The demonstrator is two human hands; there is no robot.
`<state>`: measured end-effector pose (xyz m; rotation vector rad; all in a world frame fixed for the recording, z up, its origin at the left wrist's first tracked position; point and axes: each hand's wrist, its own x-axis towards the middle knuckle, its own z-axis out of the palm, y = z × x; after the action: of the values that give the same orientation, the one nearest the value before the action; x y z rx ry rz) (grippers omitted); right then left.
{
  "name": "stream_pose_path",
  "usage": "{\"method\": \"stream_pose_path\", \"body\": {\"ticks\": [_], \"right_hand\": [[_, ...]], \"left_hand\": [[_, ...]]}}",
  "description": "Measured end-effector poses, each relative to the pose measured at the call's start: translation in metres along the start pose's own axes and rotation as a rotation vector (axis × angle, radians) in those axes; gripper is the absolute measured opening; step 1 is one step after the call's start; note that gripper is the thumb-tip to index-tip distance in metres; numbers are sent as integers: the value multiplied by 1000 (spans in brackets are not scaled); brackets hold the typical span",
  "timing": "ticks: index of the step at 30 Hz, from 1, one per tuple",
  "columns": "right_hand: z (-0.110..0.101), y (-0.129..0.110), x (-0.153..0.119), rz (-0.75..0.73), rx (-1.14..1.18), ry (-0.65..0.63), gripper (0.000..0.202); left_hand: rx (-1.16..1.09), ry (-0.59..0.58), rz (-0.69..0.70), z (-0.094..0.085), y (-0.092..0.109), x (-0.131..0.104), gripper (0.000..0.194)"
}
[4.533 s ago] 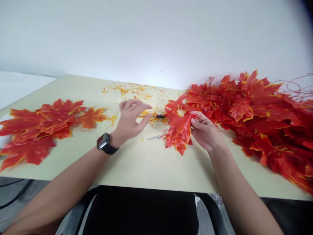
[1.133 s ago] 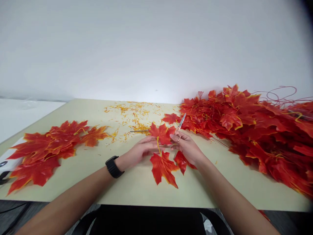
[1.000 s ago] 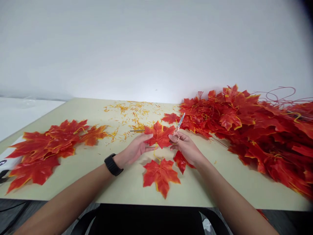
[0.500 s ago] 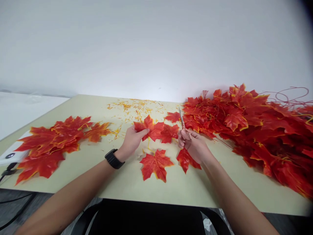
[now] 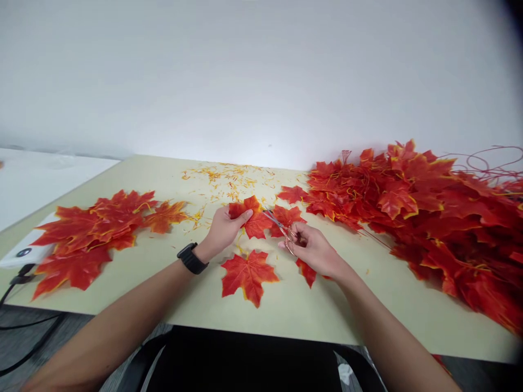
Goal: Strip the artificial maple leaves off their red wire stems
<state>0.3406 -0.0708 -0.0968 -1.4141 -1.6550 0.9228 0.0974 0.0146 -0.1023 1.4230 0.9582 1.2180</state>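
Observation:
My left hand (image 5: 225,228) pinches a red artificial maple leaf (image 5: 254,220) between thumb and fingers, above the middle of the table. In my right hand (image 5: 312,245) is a pair of scissors (image 5: 281,227), with its blades parted and their tips at the right edge of the held leaf. Behind the scissors lies another red leaf (image 5: 288,215), partly covered by them. A leaf with yellow edges (image 5: 249,275) hangs or lies just below the left hand, near a yellow stem. Part of one more leaf (image 5: 307,272) shows beneath my right hand.
A large heap of red leaves (image 5: 400,212) with thin red strings fills the right side. At the left, a smaller pile of leaves (image 5: 98,223) overlaps a white device (image 5: 28,247) with a black cable. Yellow and orange trimmings (image 5: 229,177) are scattered toward the wall.
My right hand has turned the scissors leftward, bringing the blades to the held leaf's edge. The lower leaf has swung a little to the left.

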Motion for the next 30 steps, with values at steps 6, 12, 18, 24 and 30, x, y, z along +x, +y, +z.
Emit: {"method": "stream_pose_path", "body": {"ticks": [6, 12, 18, 24, 30], "right_hand": [[-7, -5, -2, 58, 90, -75, 58], [-5, -2, -2, 83, 183, -100, 58], [-3, 1, -2, 112, 219, -72, 55], [-3, 1, -2, 114, 186, -114, 50], [-3, 3, -1, 94, 163, -121, 50]], "left_hand": [[20, -45, 15, -2, 1, -1, 39], [75, -66, 28, -3, 8, -4, 36], [93, -115, 43, -1, 12, -6, 37], [127, -155, 69, -1, 8, -7, 34], [155, -124, 68, 1, 8, -8, 33]]}}
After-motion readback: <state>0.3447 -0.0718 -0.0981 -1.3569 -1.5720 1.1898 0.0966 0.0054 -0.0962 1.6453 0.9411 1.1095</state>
